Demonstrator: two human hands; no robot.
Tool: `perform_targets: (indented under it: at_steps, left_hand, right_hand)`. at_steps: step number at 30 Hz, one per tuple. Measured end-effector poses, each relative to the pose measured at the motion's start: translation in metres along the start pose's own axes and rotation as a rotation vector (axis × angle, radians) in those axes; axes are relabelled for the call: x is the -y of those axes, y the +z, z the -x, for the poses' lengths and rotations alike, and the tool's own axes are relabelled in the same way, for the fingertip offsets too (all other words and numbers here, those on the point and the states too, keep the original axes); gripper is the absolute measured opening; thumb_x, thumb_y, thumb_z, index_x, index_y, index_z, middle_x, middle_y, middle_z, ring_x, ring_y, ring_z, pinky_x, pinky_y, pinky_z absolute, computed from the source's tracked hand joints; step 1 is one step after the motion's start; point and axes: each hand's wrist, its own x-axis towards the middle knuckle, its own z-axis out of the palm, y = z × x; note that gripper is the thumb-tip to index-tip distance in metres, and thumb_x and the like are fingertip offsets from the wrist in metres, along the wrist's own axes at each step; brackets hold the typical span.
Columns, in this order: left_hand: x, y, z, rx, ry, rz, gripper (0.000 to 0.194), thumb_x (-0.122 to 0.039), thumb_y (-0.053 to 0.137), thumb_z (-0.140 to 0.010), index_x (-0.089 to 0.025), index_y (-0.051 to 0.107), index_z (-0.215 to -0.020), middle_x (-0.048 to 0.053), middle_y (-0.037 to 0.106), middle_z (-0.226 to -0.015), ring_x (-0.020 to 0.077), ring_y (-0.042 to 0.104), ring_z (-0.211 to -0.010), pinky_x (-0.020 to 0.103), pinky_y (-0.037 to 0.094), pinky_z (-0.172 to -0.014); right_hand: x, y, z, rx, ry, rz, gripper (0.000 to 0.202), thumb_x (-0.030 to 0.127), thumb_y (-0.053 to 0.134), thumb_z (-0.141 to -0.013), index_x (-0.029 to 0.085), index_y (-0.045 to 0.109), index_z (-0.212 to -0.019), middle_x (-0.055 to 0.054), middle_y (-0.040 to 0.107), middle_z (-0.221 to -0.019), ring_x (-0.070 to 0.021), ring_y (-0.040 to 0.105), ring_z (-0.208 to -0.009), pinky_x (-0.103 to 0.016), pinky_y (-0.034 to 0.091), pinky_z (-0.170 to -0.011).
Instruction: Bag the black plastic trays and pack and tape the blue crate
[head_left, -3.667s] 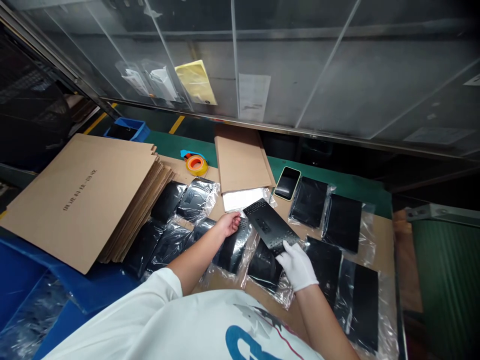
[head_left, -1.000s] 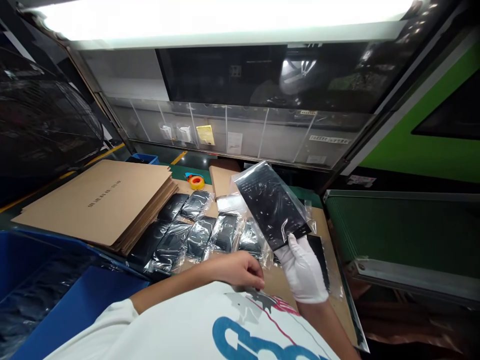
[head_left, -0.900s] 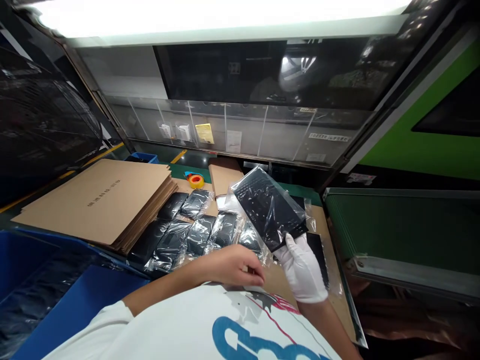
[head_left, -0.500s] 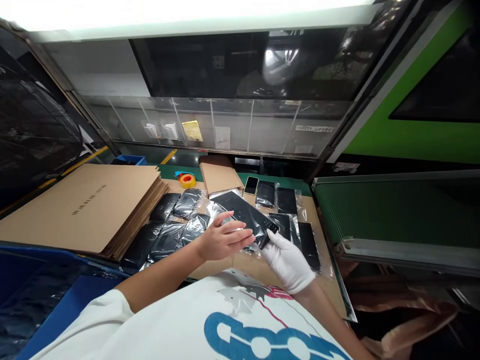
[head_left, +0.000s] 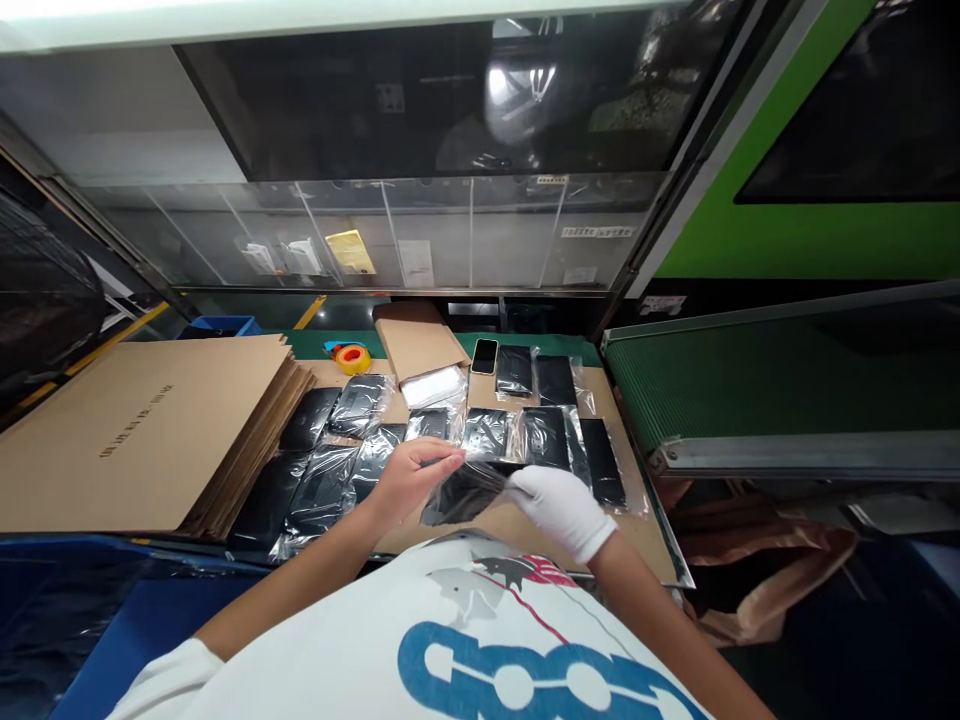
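A black flat panel (head_left: 456, 498) with clear plastic film around it is held tilted low over the cardboard-covered table, near my body. My bare left hand (head_left: 417, 478) is closed, its thumb and forefinger pinching the film's upper left edge. My right hand (head_left: 559, 508), in a white glove, is closed on the panel's right end; its fingertips are partly hidden. Just beyond my hands lie several bagged black panels, among them one in the middle (head_left: 486, 432) and one to its right (head_left: 545, 437).
Stacked cardboard sheets (head_left: 150, 440) stand at the left. Toward the back are a yellow tape roll (head_left: 352, 359), a folded cardboard piece (head_left: 417, 338), a white bundle in clear film (head_left: 433, 387) and a phone (head_left: 484, 356). A green conveyor belt (head_left: 750, 370) runs at the right.
The panel has come down toward my body and turned, so its holed face no longer shows. My left hand has gone from lying over the panel to pinching the film. The camera view has shifted.
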Motion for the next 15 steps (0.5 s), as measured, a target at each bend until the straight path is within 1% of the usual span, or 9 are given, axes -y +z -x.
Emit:
perform_targets:
  at_steps: [1,3,5,8,9,10,12,14,15]
  left_hand:
    - [0.000,-0.001,0.001,-0.020,-0.033,0.021,0.021,-0.038,0.064,-0.083,-0.021,0.076,-0.082,0.005,0.074,-0.086,0.0180,0.067,-0.081,0.027,0.051,-0.075]
    - [-0.002,-0.001,0.000,-0.065,-0.069,0.059,0.020,-0.039,0.066,-0.080,-0.021,0.076,-0.079,0.005,0.074,-0.084,0.0183,0.066,-0.081,0.027,0.051,-0.075]
    - [-0.007,0.001,-0.003,-0.117,-0.083,0.099,0.020,-0.039,0.068,-0.078,-0.020,0.076,-0.078,0.005,0.073,-0.083,0.0184,0.066,-0.080,0.027,0.052,-0.073]
    - [-0.015,0.004,-0.008,-0.168,-0.054,0.136,0.019,-0.037,0.069,-0.078,-0.019,0.076,-0.078,0.005,0.073,-0.081,0.0180,0.066,-0.078,0.027,0.052,-0.072]
    - [-0.018,0.006,-0.009,-0.174,-0.026,0.136,0.018,-0.036,0.068,-0.079,-0.019,0.076,-0.079,0.005,0.073,-0.081,0.0176,0.066,-0.078,0.027,0.052,-0.072]
    - [-0.020,0.007,-0.010,-0.170,0.011,0.130,0.017,-0.035,0.068,-0.080,-0.020,0.076,-0.079,0.005,0.073,-0.082,0.0171,0.066,-0.078,0.027,0.052,-0.072]
    - [-0.025,0.011,-0.011,-0.105,0.116,0.089,0.016,-0.032,0.065,-0.082,-0.020,0.075,-0.081,0.005,0.074,-0.083,0.0167,0.066,-0.079,0.028,0.051,-0.073]
    - [-0.029,0.017,-0.009,0.051,0.253,0.019,0.014,-0.030,0.064,-0.084,-0.021,0.075,-0.083,0.006,0.074,-0.084,0.0168,0.066,-0.080,0.029,0.050,-0.076]
    - [-0.031,0.021,-0.008,0.146,0.319,-0.013,0.014,-0.029,0.063,-0.084,-0.022,0.075,-0.085,0.006,0.074,-0.085,0.0170,0.065,-0.081,0.030,0.049,-0.079]
  right_hand:
    - [-0.004,-0.004,0.001,-0.014,-0.009,0.079,0.029,0.031,0.045,-0.092,0.021,0.070,-0.080,-0.006,0.069,-0.077,-0.0198,0.063,-0.074,-0.030,0.044,-0.068]
    - [-0.009,-0.014,0.004,-0.119,-0.051,0.096,0.031,0.033,0.043,-0.094,0.022,0.070,-0.082,-0.006,0.069,-0.079,-0.0194,0.063,-0.075,-0.030,0.044,-0.069]
    - [-0.011,-0.024,0.009,-0.289,-0.082,-0.041,0.026,0.033,0.046,-0.093,0.024,0.070,-0.090,-0.005,0.070,-0.086,-0.0186,0.063,-0.080,-0.030,0.046,-0.074]
    - [-0.010,-0.038,0.016,-0.573,-0.089,-0.351,0.018,0.031,0.055,-0.088,0.026,0.070,-0.097,-0.003,0.070,-0.093,-0.0184,0.063,-0.085,-0.032,0.048,-0.082]
    - [-0.009,-0.042,0.018,-0.648,-0.068,-0.424,0.018,0.031,0.059,-0.085,0.026,0.070,-0.100,-0.003,0.070,-0.095,-0.0190,0.063,-0.085,-0.034,0.048,-0.085]
    - [-0.007,-0.046,0.020,-0.700,-0.041,-0.468,0.024,0.033,0.065,-0.081,0.026,0.069,-0.104,-0.004,0.069,-0.099,-0.0203,0.063,-0.086,-0.036,0.048,-0.087]
    - [-0.002,-0.049,0.024,-0.712,-0.002,-0.467,0.053,0.038,0.078,-0.067,0.026,0.065,-0.116,-0.007,0.066,-0.113,-0.0249,0.061,-0.095,-0.042,0.046,-0.095]
    - [0.006,-0.045,0.027,-0.614,-0.023,-0.387,0.080,0.044,0.084,-0.054,0.023,0.058,-0.127,-0.010,0.060,-0.125,-0.0303,0.057,-0.109,-0.045,0.041,-0.100]
    - [0.009,-0.041,0.030,-0.529,-0.048,-0.348,0.085,0.048,0.084,-0.053,0.023,0.056,-0.129,-0.011,0.059,-0.127,-0.0315,0.055,-0.113,-0.046,0.041,-0.101]
